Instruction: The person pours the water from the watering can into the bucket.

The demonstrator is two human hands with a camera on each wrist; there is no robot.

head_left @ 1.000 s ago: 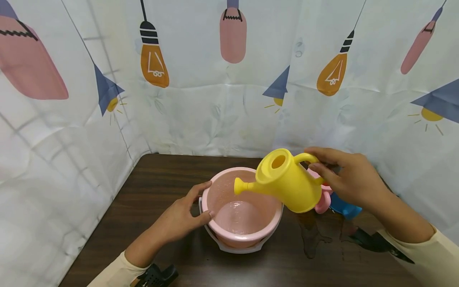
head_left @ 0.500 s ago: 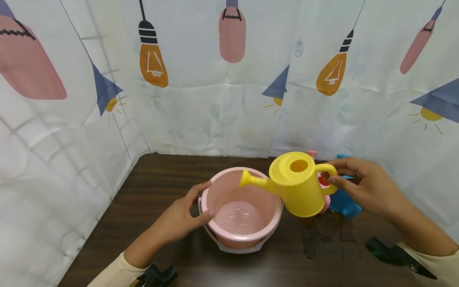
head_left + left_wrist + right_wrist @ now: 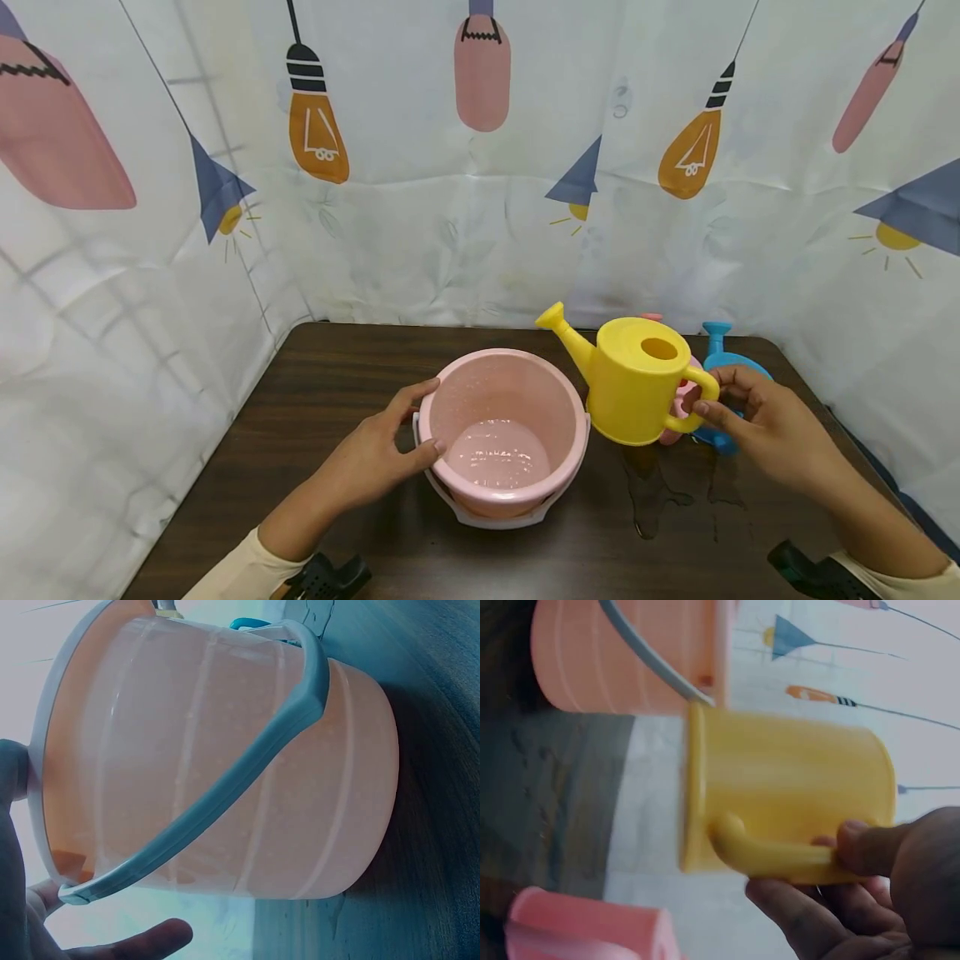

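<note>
A pink bucket (image 3: 517,379) stands upright on the table, its bottom wet and shiny. My left hand (image 3: 367,467) holds the bucket's left rim, thumb and fingertips over the edge; in the left wrist view one finger (image 3: 154,941) sticks out free of the wall. To the right of the bucket, my right hand (image 3: 787,437) grips the handle of a yellow watering can (image 3: 633,392). The can hangs above the table nearly upright, with its spout pointing up and left. Thumb and fingers close round the handle in the right wrist view, where the can (image 3: 795,772) is slightly blurred.
Behind the yellow can are a blue watering can (image 3: 731,358) and a pink one (image 3: 592,922), both partly hidden. Wet streaks (image 3: 648,504) run over the dark table (image 3: 352,367) right of the bucket. A patterned curtain (image 3: 420,242) encloses the back and left.
The yellow watering can has moved right, away from over the bucket, and has turned from spout-down to nearly upright. My left hand and the bucket have stayed in place.
</note>
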